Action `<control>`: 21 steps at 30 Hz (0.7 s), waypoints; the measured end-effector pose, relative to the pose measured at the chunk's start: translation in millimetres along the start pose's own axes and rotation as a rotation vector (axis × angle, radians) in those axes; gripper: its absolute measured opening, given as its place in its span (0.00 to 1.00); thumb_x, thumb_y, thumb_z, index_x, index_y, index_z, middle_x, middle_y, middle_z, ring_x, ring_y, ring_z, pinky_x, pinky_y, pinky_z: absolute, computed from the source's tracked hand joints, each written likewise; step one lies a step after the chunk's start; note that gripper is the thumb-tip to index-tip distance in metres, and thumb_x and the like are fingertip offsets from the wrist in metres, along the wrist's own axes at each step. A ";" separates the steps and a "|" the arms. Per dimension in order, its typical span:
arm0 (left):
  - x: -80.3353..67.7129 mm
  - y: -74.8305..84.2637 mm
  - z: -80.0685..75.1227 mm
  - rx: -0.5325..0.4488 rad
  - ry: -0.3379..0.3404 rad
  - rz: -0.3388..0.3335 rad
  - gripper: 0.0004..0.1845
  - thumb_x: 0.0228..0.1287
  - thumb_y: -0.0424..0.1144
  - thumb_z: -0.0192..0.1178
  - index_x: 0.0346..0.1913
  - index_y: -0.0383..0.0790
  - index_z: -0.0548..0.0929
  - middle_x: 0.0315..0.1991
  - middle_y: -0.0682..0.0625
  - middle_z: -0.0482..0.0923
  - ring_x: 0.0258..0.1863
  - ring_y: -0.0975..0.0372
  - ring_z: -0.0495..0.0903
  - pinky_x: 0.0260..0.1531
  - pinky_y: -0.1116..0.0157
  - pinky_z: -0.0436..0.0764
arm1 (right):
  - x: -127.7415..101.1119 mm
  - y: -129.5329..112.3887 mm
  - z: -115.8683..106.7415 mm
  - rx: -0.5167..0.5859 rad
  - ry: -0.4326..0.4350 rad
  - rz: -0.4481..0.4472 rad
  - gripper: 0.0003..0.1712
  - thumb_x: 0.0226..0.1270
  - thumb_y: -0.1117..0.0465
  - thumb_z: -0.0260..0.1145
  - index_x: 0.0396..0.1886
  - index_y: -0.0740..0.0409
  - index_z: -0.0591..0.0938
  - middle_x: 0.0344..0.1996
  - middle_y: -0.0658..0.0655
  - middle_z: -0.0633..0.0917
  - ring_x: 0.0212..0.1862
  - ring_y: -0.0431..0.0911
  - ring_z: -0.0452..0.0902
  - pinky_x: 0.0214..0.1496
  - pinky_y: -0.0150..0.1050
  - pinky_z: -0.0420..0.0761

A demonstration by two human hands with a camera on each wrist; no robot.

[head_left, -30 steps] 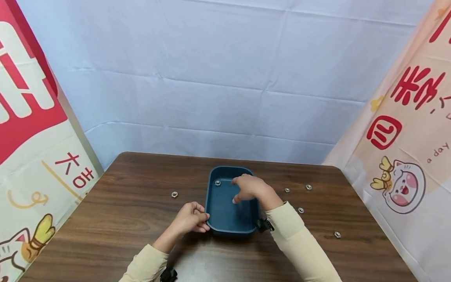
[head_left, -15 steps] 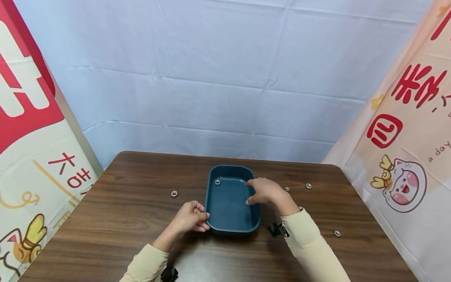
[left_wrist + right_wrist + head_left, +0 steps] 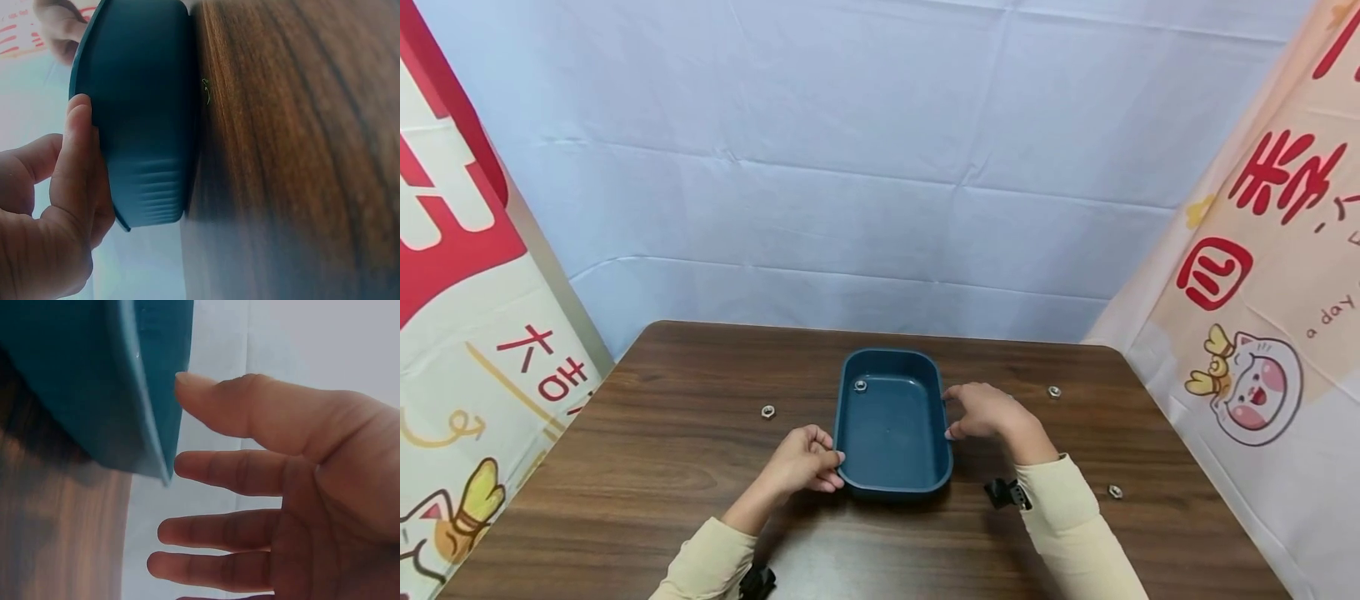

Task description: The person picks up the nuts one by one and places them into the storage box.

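A dark blue rectangular plastic box (image 3: 891,433) stands on the table, with one metal hex nut (image 3: 860,386) inside near its far left corner. My left hand (image 3: 807,461) pinches the box's left rim near the front corner; in the left wrist view its fingers (image 3: 78,156) lie along the outer wall. My right hand (image 3: 992,417) hovers by the right rim, thumb and fingers spread with nothing between them. The right wrist view shows its straight fingers (image 3: 228,472) close to the box edge.
On the brown wooden table (image 3: 700,467) lie loose nuts: one nut (image 3: 767,412) left of the box, another nut (image 3: 1054,392) at the back right and a third nut (image 3: 1116,492) further forward on the right. A pale cloth (image 3: 850,167) hangs behind the table.
My right hand has moved from above the inside of the box rightwards to its right rim. Two nuts right of the box are now hidden by that hand and arm. The left hand keeps its place.
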State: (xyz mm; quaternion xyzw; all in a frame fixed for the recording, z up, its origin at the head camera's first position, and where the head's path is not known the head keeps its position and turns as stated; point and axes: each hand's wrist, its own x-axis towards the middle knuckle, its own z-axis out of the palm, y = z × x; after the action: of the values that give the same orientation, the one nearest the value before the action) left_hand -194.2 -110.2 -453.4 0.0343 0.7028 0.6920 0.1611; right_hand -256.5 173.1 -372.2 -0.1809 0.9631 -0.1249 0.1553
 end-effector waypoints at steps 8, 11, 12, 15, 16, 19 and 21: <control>-0.3 1.2 1.3 -0.009 -0.003 0.004 0.12 0.58 0.25 0.57 0.38 0.27 0.64 0.20 0.42 0.75 0.16 0.59 0.80 0.17 0.67 0.81 | -3.7 21.2 6.0 0.029 -0.023 0.036 0.33 0.54 0.59 0.71 0.59 0.66 0.72 0.54 0.67 0.75 0.56 0.61 0.69 0.52 0.56 0.73; -0.4 0.7 0.9 -0.008 -0.003 0.004 0.12 0.57 0.25 0.58 0.38 0.27 0.64 0.20 0.41 0.75 0.16 0.59 0.80 0.16 0.67 0.81 | -6.1 28.5 10.1 0.033 -0.020 0.052 0.32 0.55 0.59 0.71 0.58 0.66 0.73 0.53 0.66 0.76 0.55 0.61 0.69 0.51 0.55 0.74; -0.4 0.4 0.6 -0.006 -0.003 0.004 0.12 0.57 0.25 0.58 0.38 0.27 0.64 0.20 0.41 0.75 0.16 0.59 0.80 0.16 0.67 0.81 | -6.9 30.8 11.2 0.036 -0.017 0.059 0.32 0.54 0.59 0.71 0.58 0.66 0.73 0.53 0.66 0.76 0.55 0.62 0.70 0.50 0.55 0.74; 0.1 -0.1 -0.1 -0.001 -0.004 0.007 0.12 0.57 0.25 0.58 0.38 0.27 0.64 0.20 0.41 0.74 0.16 0.59 0.80 0.17 0.66 0.81 | -8.9 36.7 13.2 0.041 -0.005 0.062 0.33 0.54 0.59 0.71 0.58 0.67 0.73 0.52 0.67 0.76 0.55 0.63 0.69 0.50 0.55 0.74; 0.3 -0.5 -0.4 0.002 -0.004 0.008 0.12 0.57 0.25 0.58 0.38 0.27 0.64 0.20 0.41 0.74 0.17 0.58 0.80 0.17 0.66 0.82 | -9.7 37.9 13.7 0.042 -0.003 0.067 0.33 0.54 0.59 0.71 0.58 0.67 0.73 0.52 0.68 0.76 0.56 0.64 0.67 0.51 0.56 0.73; 0.2 -0.4 -0.8 0.007 -0.001 0.009 0.12 0.58 0.25 0.58 0.38 0.27 0.64 0.21 0.41 0.74 0.17 0.58 0.80 0.18 0.65 0.82 | -11.0 41.0 15.1 0.032 -0.002 0.076 0.32 0.54 0.59 0.71 0.57 0.67 0.73 0.51 0.69 0.76 0.59 0.67 0.62 0.53 0.58 0.71; -0.2 -0.3 -0.7 0.005 0.000 0.007 0.12 0.58 0.25 0.58 0.38 0.27 0.64 0.21 0.41 0.74 0.17 0.58 0.80 0.18 0.64 0.82 | -11.5 43.0 16.2 0.022 -0.002 0.083 0.32 0.54 0.58 0.71 0.57 0.67 0.73 0.51 0.69 0.76 0.61 0.68 0.59 0.54 0.58 0.70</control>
State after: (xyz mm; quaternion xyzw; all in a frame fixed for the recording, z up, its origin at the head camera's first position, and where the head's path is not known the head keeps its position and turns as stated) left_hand -194.2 -111.0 -453.7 0.0372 0.7044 0.6909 0.1585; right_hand -254.0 213.4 -396.9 -0.1391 0.9682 -0.1289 0.1634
